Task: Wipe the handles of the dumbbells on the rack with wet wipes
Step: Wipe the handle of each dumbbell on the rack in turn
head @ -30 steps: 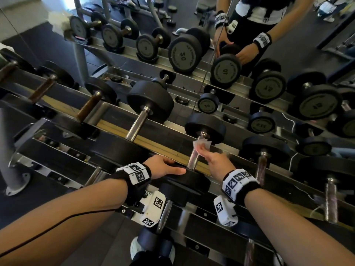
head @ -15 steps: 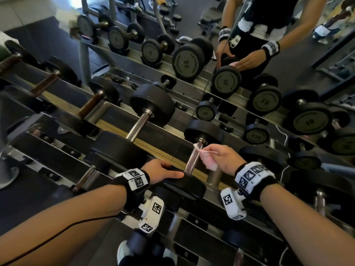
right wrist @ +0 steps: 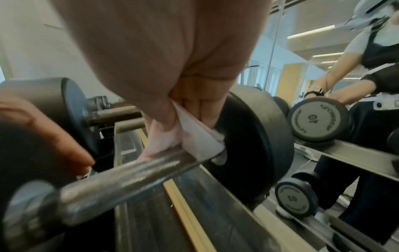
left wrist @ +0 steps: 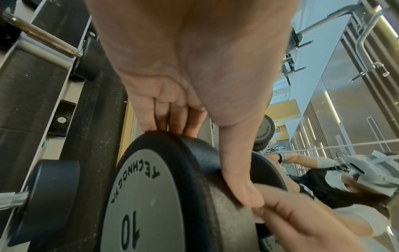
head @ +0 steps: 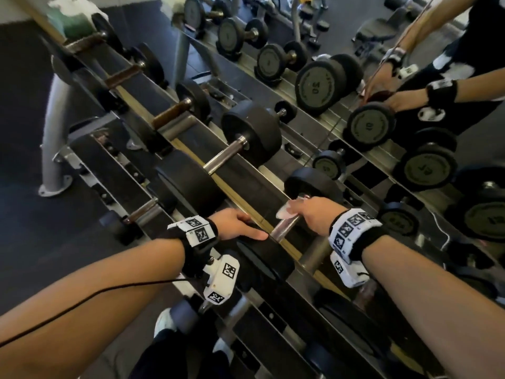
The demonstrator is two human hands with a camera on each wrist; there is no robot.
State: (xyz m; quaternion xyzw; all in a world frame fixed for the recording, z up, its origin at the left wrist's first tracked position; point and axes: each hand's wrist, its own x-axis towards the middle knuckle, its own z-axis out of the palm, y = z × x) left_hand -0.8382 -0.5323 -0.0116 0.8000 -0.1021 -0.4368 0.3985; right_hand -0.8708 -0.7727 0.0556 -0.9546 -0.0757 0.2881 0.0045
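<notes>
- A person stands at a rack (head: 191,138) of dumbbells beside a mirror, arms reaching forward and down
- The dumbbell (head: 269,255) being cleaned lies across the upper tier, straight ahead of the person; the grey face of its near head reads 10 in the left wrist view
- The right hand (head: 311,214) is curled round the far part of the handle (right wrist: 129,172), just short of the far head, with a white wipe (right wrist: 194,136) bunched between palm, fingers and metal
- The left hand (head: 235,224) lies on top of the near head (left wrist: 164,196), fingers draped over its rim and thumb stretched along the rubber edge; it steadies rather than grips
- The two hands are near each other, one at each end of the same dumbbell, the left thumb tip almost meeting the right hand
- The handle looks like hard bright steel, stiff and probably slick once damp; a full wrap of the fingers should give better contact than a fingertip pinch
- The dumbbell is likely heavy and round enough to roll in its cradle, so holding the head still seems sensible
- The wipe is thin, soft and limp, likely to bunch or slip unless pressed firmly
- More dumbbells sit to the left and on the lower tier, some handles brown, perhaps rusty
</notes>
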